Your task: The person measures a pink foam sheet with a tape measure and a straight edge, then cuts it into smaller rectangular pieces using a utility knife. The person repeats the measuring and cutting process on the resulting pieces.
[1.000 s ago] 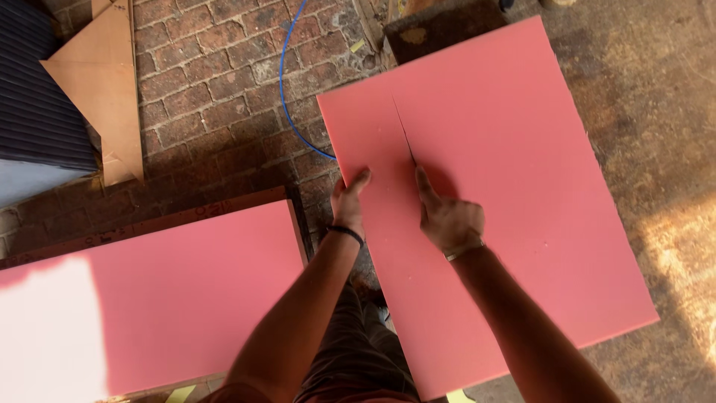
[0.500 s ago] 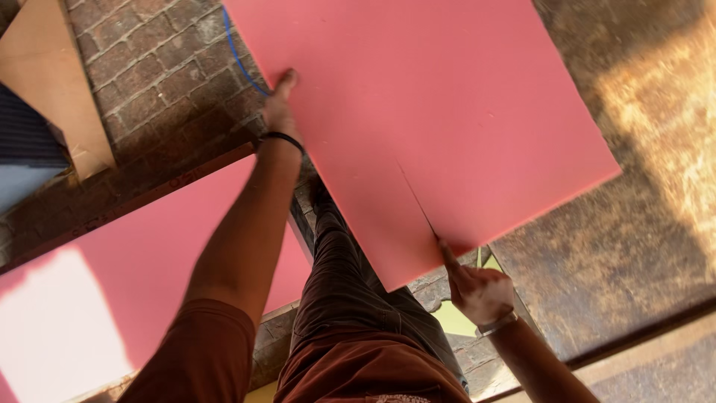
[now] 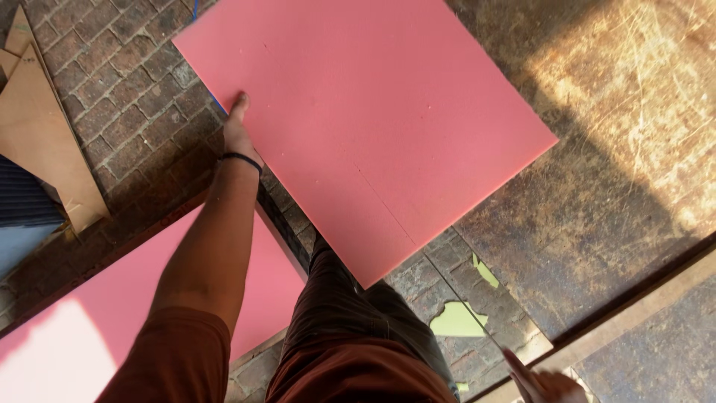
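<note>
Your left hand (image 3: 239,134) grips the left edge of the large flat pink foam board (image 3: 365,127); your right hand (image 3: 548,384), near right, is mostly cut off, its grip unclear.

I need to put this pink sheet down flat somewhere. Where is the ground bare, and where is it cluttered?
Bare room: the worn, scratched floor right of the pink foam sheet, bordered below by the dark ledge. Crowded: the brick paving on the left, hemmed by cardboard offcuts and the second pink sheet. Green scraps litter the bricks near the right hand. The left hand holds the sheet's edge.
</note>
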